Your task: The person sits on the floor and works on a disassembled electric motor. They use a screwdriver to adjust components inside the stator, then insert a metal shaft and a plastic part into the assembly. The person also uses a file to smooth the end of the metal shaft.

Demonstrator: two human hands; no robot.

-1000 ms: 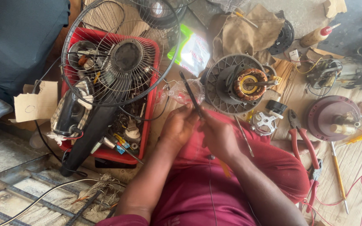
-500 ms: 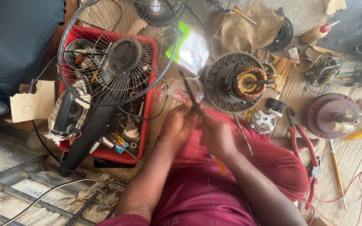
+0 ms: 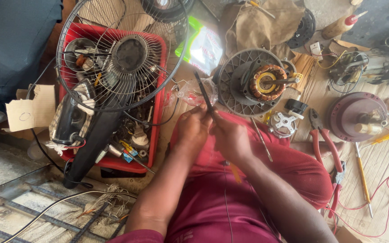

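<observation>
Head view: left hand and right hand meet at frame centre, both closed around a thin dark tool angled toward upper left. Fan motor just beyond; red crate left; red pliers right.

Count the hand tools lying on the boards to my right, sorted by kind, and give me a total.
Red-handled pliers: 1
Yellow-handled screwdrivers: 2
Total: 3
The slim dark tool in both hands is left out.
</observation>
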